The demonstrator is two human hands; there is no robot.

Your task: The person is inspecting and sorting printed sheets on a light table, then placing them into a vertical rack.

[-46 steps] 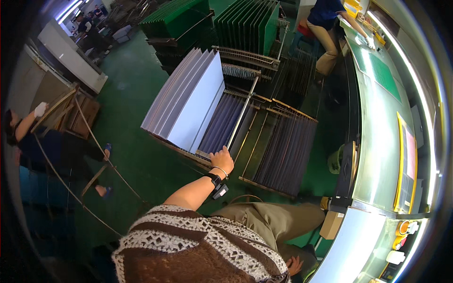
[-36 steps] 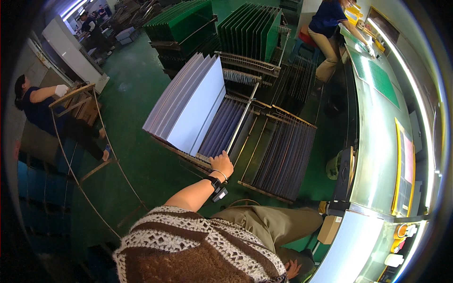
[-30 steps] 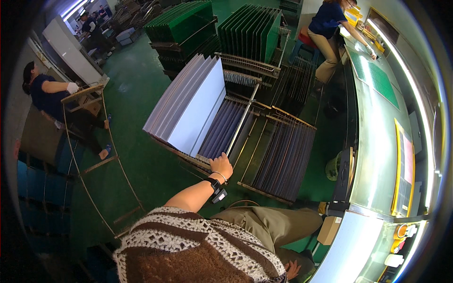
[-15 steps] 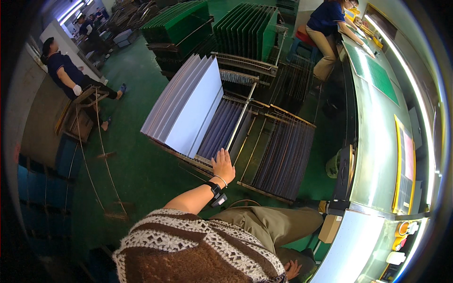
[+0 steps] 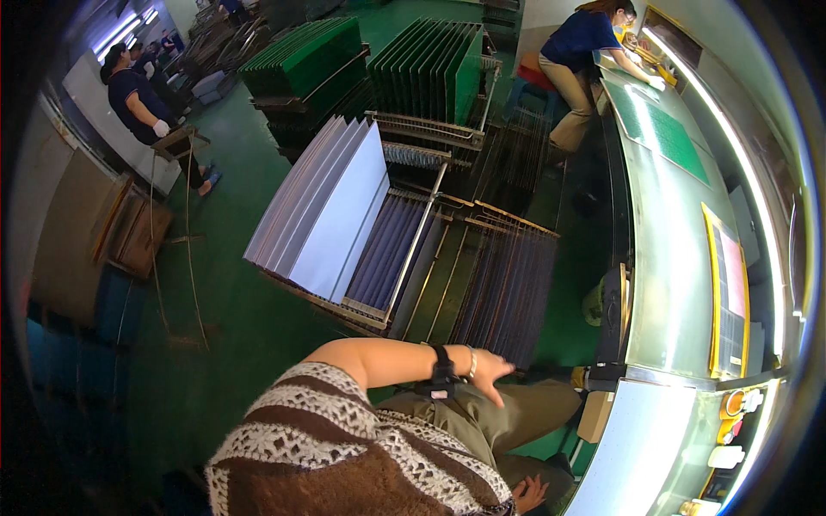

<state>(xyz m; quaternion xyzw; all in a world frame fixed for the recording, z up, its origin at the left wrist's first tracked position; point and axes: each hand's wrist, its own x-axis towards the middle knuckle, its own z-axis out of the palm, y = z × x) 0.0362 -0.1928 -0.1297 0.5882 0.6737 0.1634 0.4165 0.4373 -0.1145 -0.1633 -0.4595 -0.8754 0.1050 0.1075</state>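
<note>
My left hand (image 5: 490, 371), with a dark wristband and a bracelet, hovers near my thigh, just in front of the racks. Nothing is in it; the fingers are loosely stretched and slightly blurred. Low in the view, my right hand (image 5: 530, 494) lies on my leg with its fingers apart, holding nothing. Ahead of me stands a slotted rack (image 5: 379, 316) with several pale, white-faced panels (image 5: 335, 228) upright in its left part. Beside it, to the right, is another slotted rack (image 5: 508, 297) with dark ribs. A white panel (image 5: 632, 447) lies on the bench at my right.
The long glass-topped bench (image 5: 662, 344) runs along my right, bearing a yellow-framed screen (image 5: 725, 288) and small bottles (image 5: 728, 457). Racks of green boards (image 5: 430, 73) stand beyond. One person (image 5: 572, 52) works at the bench's far end; another (image 5: 138, 103) stands at left by a tall frame (image 5: 185, 142).
My left hand has left the rack's front rail and swung right and back toward my thigh. My right hand stays on my leg. The view has shifted slightly; the person at left has moved.
</note>
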